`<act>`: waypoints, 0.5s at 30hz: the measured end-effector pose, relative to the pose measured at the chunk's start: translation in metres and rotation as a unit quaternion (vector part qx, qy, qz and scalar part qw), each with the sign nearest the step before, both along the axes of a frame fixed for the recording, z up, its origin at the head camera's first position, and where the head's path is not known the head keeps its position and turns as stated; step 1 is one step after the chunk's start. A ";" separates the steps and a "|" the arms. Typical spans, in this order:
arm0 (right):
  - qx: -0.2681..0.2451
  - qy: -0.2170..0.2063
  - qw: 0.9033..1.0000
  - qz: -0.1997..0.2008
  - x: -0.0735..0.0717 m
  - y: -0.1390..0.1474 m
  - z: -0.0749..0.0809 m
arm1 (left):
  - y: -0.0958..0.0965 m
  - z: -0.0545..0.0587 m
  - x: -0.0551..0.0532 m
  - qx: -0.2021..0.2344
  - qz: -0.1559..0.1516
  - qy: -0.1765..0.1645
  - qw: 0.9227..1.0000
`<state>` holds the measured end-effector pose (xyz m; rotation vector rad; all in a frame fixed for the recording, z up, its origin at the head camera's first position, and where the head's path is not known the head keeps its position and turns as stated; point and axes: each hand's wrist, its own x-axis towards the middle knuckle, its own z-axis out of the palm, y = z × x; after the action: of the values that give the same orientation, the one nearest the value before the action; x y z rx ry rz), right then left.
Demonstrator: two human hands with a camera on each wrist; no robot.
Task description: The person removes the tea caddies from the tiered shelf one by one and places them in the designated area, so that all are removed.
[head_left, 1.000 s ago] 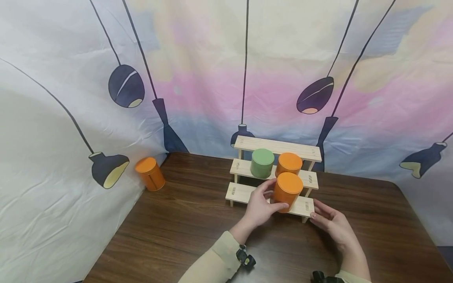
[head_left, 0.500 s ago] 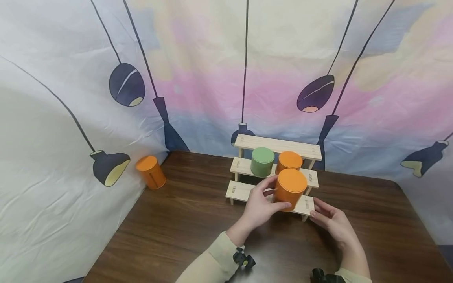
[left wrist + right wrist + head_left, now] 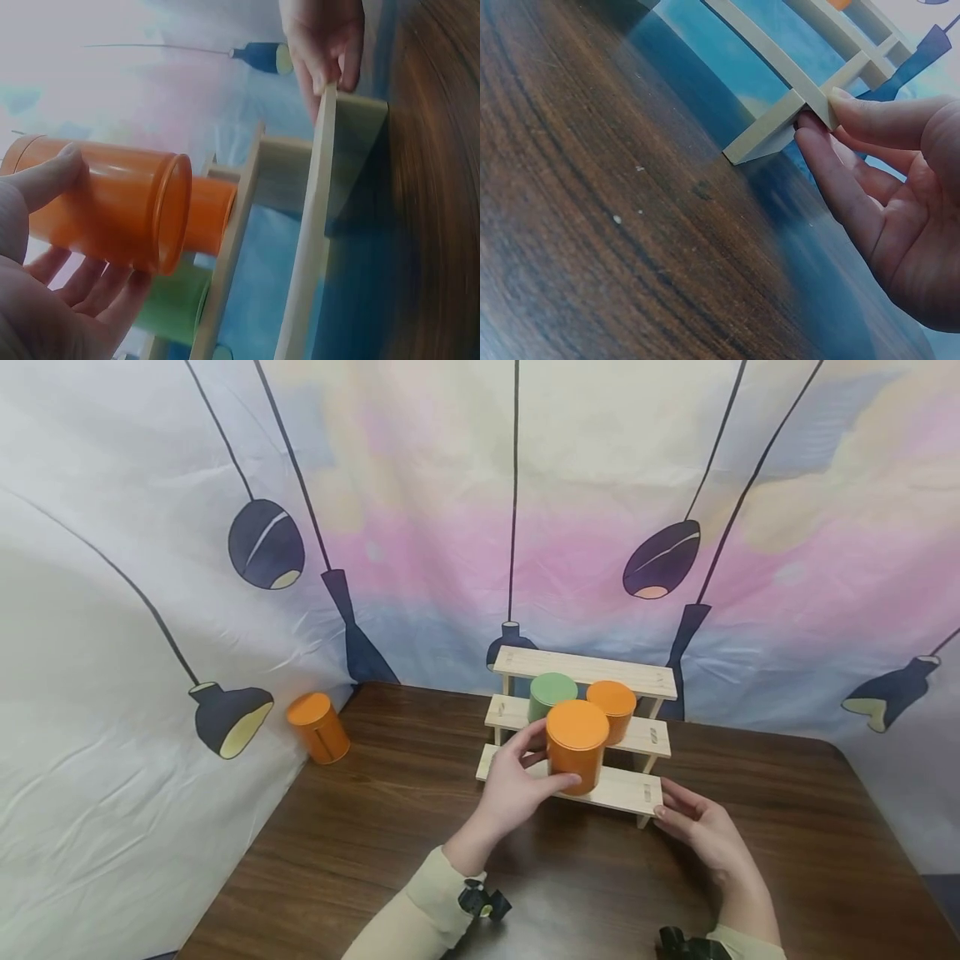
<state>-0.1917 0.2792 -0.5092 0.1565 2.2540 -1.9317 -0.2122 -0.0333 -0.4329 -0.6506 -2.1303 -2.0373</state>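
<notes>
My left hand (image 3: 517, 785) grips an orange cylindrical canister (image 3: 576, 752) from its left side, thumb in front and fingers behind. In the left wrist view the held canister (image 3: 105, 202) is raised off the bottom step, with a gap beneath its base. My right hand (image 3: 705, 835) pinches the right end of the bottom step of a three-tier wooden shelf (image 3: 626, 789); the right wrist view has the thumb on top and fingers (image 3: 832, 165) underneath. On the middle step stand a green canister (image 3: 553, 689) and another orange canister (image 3: 617, 703), both partly hidden by the held one.
A further orange canister (image 3: 318, 728) stands at the table's left edge by the cloth wall. The shelf's top step (image 3: 585, 670) lies at the back, near a backdrop (image 3: 435, 527) printed with hanging lamps. Dark wood table (image 3: 360, 852) lies under everything.
My left hand lifts the orange canister from the right part of the bottom step and carries it left, now overlapping the green one. The right hand keeps its hold on the step.
</notes>
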 end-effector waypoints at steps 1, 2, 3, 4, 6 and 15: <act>-0.002 0.002 1.000 0.000 0.000 0.000 0.000 | -0.004 0.000 0.000 -0.002 0.003 -0.005 1.000; -0.003 0.003 1.000 0.001 -0.001 -0.001 0.000 | -0.009 0.000 -0.001 -0.002 0.005 -0.008 1.000; -0.003 0.004 1.000 0.001 -0.001 -0.001 0.001 | -0.013 0.000 -0.002 -0.003 0.007 -0.011 1.000; -0.004 0.004 1.000 0.002 -0.001 -0.001 0.001 | -0.016 -0.001 -0.003 -0.006 0.010 -0.013 1.000; -0.005 0.004 1.000 -0.001 -0.001 -0.002 0.002 | -0.024 -0.002 -0.004 -0.011 0.015 -0.012 1.000; 0.010 -0.003 1.000 -0.002 -0.001 -0.002 0.002 | -0.058 -0.004 -0.009 -0.016 0.048 0.006 0.999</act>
<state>-0.1925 0.2774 -0.5075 0.1700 2.2717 -1.9081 -0.2210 -0.0917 -0.4370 -0.5513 -2.1469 -1.9498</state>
